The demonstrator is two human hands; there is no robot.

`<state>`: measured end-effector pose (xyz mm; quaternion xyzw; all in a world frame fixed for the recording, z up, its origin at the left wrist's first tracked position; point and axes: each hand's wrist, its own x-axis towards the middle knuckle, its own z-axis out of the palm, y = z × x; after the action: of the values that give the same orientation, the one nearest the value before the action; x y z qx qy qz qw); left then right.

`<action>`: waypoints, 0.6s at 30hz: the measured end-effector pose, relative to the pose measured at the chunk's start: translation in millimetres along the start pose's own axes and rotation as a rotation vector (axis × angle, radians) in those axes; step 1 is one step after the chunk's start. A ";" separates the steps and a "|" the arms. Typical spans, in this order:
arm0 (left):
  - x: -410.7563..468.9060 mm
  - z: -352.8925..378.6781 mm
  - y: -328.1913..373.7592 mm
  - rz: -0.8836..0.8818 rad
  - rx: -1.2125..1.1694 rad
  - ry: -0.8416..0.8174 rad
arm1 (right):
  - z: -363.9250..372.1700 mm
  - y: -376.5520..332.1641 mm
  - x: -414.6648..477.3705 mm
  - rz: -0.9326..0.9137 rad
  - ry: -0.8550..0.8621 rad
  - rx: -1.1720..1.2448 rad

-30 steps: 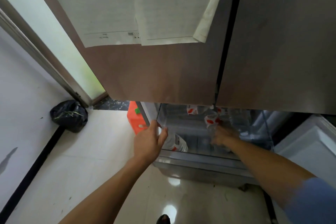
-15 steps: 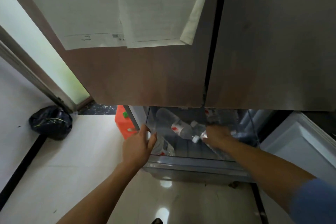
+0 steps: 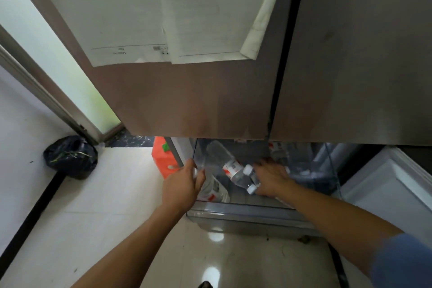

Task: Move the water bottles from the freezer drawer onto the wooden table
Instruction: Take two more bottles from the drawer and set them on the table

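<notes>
Bottles [image 3: 236, 170] lie in the drawer [image 3: 245, 212]. The slanted one points its cap at the right hand [image 3: 271, 177], just beside it, so that hand is nearer. Its fingers reach over the bottles; I cannot tell its grip. Left hand [image 3: 183, 186] curls round the top of the corner bottle [image 3: 214, 190].
</notes>
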<state>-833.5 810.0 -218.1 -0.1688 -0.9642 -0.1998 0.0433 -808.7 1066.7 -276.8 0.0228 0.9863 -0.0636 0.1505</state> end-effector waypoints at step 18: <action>7.2 -42.7 39.2 0.202 0.140 0.055 | -80.2 20.1 -90.0 -0.178 0.605 0.086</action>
<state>-826.1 829.0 -163.3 -0.2561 -0.9523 -0.1314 0.1013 -745.1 1094.9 -176.3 -0.0393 0.9808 -0.1085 -0.1570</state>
